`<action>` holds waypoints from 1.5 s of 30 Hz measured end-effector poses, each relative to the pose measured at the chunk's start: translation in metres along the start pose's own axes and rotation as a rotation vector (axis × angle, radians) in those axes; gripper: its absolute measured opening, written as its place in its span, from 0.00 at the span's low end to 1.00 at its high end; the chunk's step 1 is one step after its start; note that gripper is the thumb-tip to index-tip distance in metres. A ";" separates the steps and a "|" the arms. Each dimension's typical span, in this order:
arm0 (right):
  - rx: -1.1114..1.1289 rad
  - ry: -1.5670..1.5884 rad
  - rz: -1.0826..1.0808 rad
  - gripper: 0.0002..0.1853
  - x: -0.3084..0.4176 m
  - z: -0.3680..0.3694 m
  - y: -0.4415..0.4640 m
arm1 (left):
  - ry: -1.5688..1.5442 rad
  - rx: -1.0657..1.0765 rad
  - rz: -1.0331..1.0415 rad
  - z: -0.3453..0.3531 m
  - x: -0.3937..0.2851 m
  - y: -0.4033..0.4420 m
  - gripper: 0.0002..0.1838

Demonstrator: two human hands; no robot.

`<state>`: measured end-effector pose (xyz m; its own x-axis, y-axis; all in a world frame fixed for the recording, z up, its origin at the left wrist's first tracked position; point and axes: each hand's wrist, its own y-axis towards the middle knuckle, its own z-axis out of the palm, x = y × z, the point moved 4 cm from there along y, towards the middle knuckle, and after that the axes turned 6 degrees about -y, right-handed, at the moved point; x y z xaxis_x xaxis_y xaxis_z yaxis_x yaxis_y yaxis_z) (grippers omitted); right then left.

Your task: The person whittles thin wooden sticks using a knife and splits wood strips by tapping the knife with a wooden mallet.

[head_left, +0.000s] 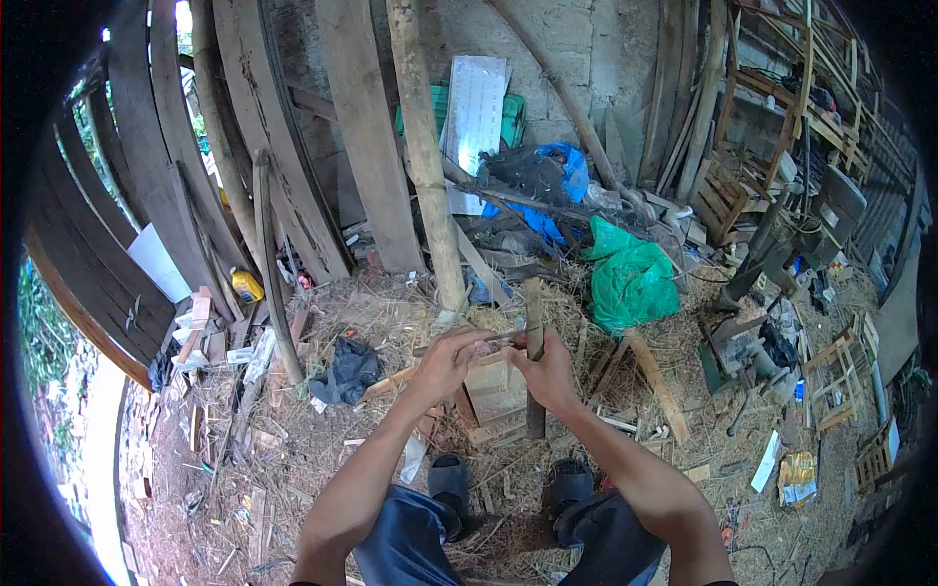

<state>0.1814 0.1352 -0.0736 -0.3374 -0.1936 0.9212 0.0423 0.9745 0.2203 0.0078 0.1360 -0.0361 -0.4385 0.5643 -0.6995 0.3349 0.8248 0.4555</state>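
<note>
My left hand [452,357] is closed on a thin dark tool, whose narrow blade reaches right toward a wooden stick. My right hand [545,368] is closed around this upright wooden stick [533,303], which stands between my feet and the far wall. Where the tool meets the stick, the fingers partly hide the contact. Behind and below the hands is a small wooden block or box [496,396], low in front of my feet.
A green plastic bag [630,278] lies beyond my right hand, a dark bag [349,371] to the left. A wooden pole [430,166] rises ahead. A plank [660,389] lies at right. A metal vise-like stand [728,356] is farther right. Wood shavings cover the ground.
</note>
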 end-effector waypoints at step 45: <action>0.052 0.035 -0.019 0.17 -0.006 -0.002 -0.012 | 0.081 0.217 0.151 -0.005 -0.013 -0.005 0.32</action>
<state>0.1852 0.1248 -0.0808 -0.3045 -0.2151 0.9279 -0.0130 0.9750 0.2217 0.0081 0.1250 -0.0265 -0.4322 0.6886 -0.5823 0.5686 0.7092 0.4167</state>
